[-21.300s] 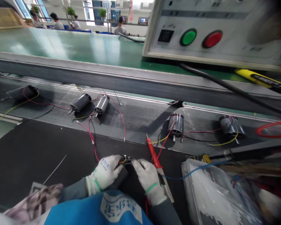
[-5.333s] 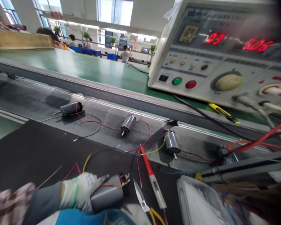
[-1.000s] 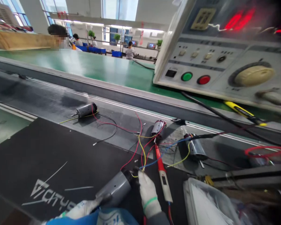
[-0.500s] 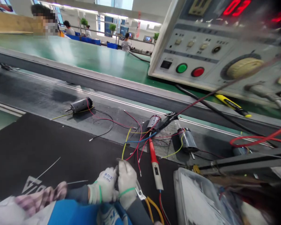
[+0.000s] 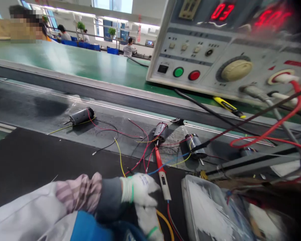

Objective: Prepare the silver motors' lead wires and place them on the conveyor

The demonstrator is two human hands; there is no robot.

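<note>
Yellow wire (image 5: 120,160) runs down to the left hand (image 5: 138,189), which sits curled on top of the right hand (image 5: 147,219), and I cannot tell if the 2 gloved hands grip anything, with a red test pen (image 5: 161,170) just beside them on the black mat (image 5: 40,160).

Tester (image 5: 215,57) at upper right, red readout lit. Yellow screwdriver (image 5: 229,107) lies below it on the green bench (image 5: 65,57). Plastic tray (image 5: 203,207) at lower right; co-worker (image 5: 128,48) far off, upper middle.

Black mat (image 5: 35,157) left, wires (image 5: 119,157) ahead, tray (image 5: 187,201) right
</note>
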